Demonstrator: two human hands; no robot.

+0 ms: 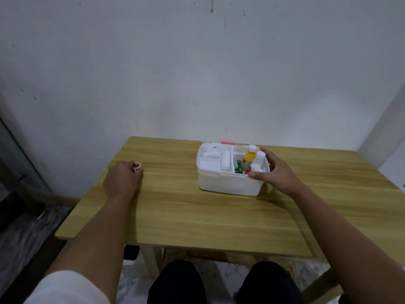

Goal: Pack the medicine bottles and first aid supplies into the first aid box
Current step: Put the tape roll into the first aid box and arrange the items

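A white first aid box (228,183) stands open on the wooden table (197,216), right of centre. White gauze rolls (225,160) lie in its left compartments. A yellow bottle (249,156) with a white cap, white bottles (259,157) and a green packet (238,166) stand in its right side. My right hand (276,172) grips the box's right end, thumb on the front rim. My left hand (122,178) rests on the table at the left, fingers closed on a small red-and-white tape roll (137,166).
A pink object (228,143) peeks out behind the box against the white wall. The table's left edge drops to a dark floor. My knees show below the front edge.
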